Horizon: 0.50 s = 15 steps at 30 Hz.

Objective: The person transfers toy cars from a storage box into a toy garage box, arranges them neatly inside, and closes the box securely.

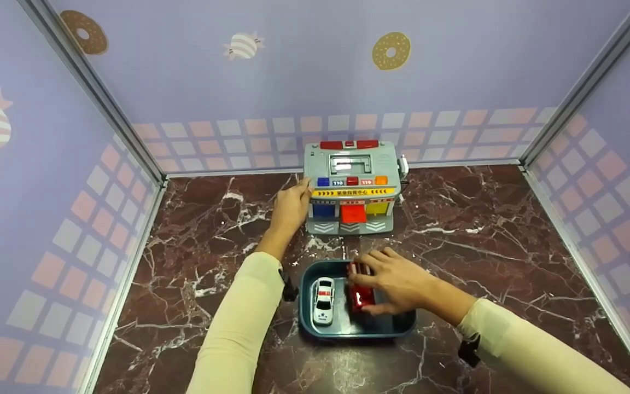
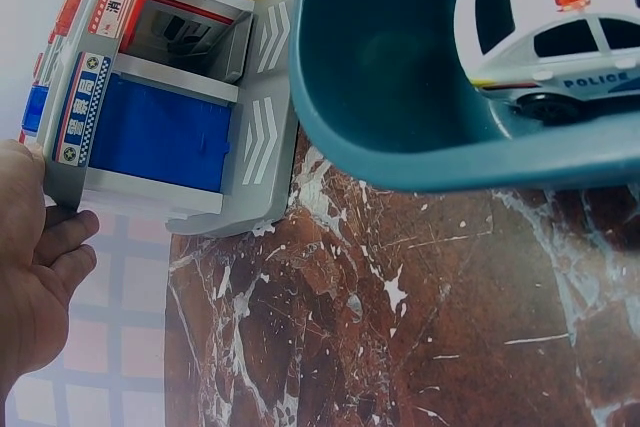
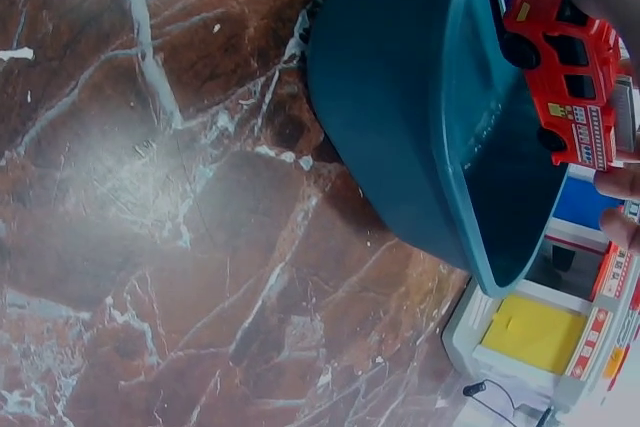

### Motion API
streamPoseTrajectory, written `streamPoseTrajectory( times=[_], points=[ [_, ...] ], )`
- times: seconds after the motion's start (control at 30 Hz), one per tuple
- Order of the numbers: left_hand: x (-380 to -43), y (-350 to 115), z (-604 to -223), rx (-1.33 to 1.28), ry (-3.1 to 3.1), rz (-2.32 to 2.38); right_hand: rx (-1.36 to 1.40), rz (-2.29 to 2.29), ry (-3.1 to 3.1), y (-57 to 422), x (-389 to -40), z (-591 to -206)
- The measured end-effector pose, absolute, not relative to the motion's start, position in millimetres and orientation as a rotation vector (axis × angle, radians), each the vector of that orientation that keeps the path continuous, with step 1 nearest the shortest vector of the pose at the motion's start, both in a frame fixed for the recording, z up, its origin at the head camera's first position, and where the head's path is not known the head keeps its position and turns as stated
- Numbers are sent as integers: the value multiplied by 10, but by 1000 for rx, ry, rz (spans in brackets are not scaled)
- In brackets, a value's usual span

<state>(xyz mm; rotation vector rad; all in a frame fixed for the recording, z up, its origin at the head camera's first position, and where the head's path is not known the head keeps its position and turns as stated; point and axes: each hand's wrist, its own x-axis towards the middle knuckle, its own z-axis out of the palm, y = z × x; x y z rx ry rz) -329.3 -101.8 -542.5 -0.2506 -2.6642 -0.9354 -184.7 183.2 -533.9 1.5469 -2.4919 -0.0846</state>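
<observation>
A grey toy garage (image 1: 350,164) with blue, red and yellow doors stands against the back wall. Its middle red door (image 1: 354,214) is swung up. My left hand (image 1: 291,206) holds the garage's left roof corner, some fingers lying against the side wall in the left wrist view. With my right hand (image 1: 394,280) I grip a red toy fire truck (image 3: 572,72) over the right half of a dark teal bin (image 1: 359,335). Beside it in the bin, a white toy police car (image 1: 324,301) sits on its wheels. My fingers hide part of the truck.
The bin rests on a dark red marbled surface (image 1: 211,323), in front of the garage. Patterned purple panels (image 1: 315,82) enclose the back and both sides. A thin black cable (image 3: 490,397) lies by the garage's side.
</observation>
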Motion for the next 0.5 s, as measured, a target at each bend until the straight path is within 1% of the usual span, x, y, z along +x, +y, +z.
streamPoseTrajectory(
  times=[0.5],
  points=[
    [-3302,-1022,-5450,-283,-2627,-938,1525,19,-2484,1879,-1957,-5221]
  ],
)
